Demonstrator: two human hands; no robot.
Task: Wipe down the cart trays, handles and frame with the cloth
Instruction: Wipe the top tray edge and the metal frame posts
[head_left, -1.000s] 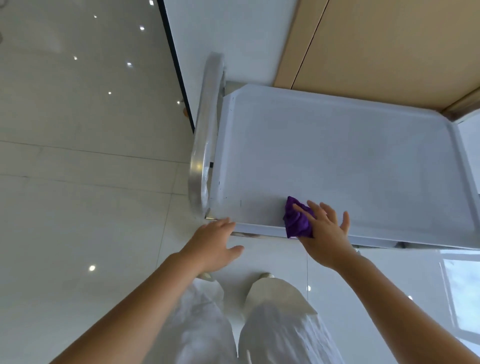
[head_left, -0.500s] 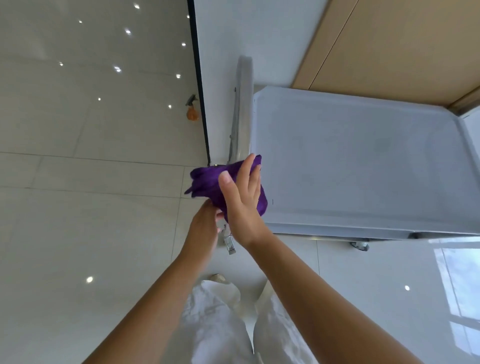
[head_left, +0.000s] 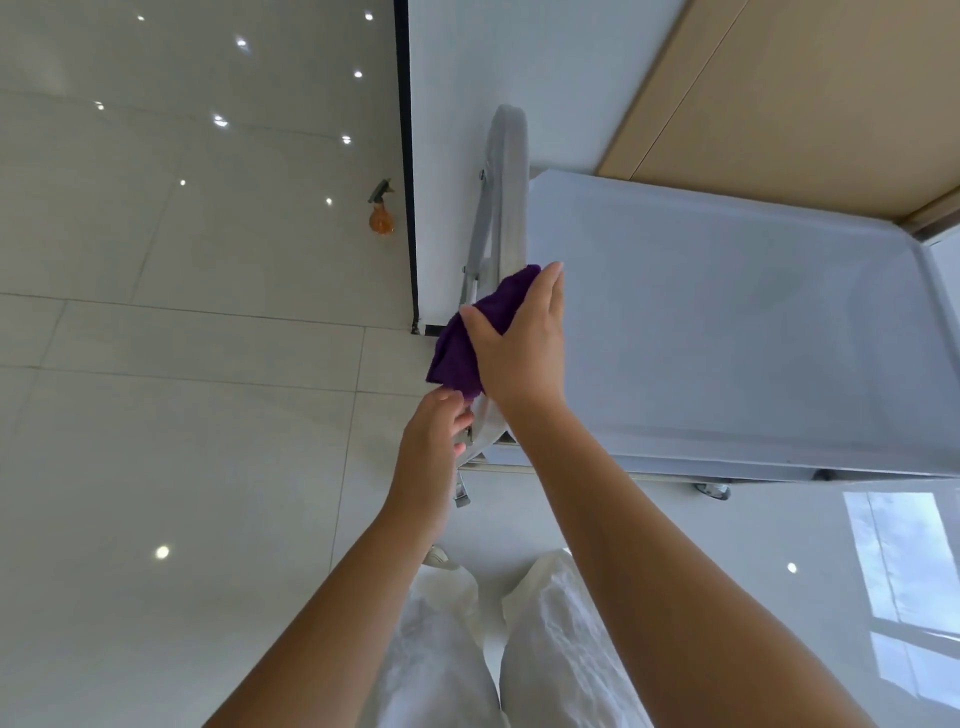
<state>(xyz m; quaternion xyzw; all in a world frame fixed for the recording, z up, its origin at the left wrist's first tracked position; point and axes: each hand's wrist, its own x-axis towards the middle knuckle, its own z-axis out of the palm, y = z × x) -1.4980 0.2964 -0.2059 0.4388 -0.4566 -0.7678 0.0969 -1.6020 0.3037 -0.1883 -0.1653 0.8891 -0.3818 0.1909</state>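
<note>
1. Fingers (head_left: 545, 296) of the right hand (head_left: 519, 348) lay nearly straight and close together over the purple cloth (head_left: 467, 343), with the thumb spread to the near-left side, so the cloth was pinned between palm and thumb and pressed onto the cart handle (head_left: 506, 197).
2. Beyond those fingertips the handle ran on as a long grey bar, its long axis pointing away from the person toward the wall; the wiped stretch sat under the palm and the unwiped stretch, as judged, lay ahead of the fingertips.
3. Just right of the fingers lay the top tray (head_left: 727, 332), its left rim close beside the handle.
4. Below the right palm, the left hand (head_left: 431, 441) had loosely bent fingers touching the hanging lower edge of the cloth near the handle's bend; whether it pinched the cloth could not be told.
5. Of the two, the right hand was nearer the handle's long run and carried the cloth, so a slide forward along the bar seemed the coming move.
6. Well left of the fingers, an orange spray bottle (head_left: 382, 215) stood on the floor (head_left: 182, 415).
</note>
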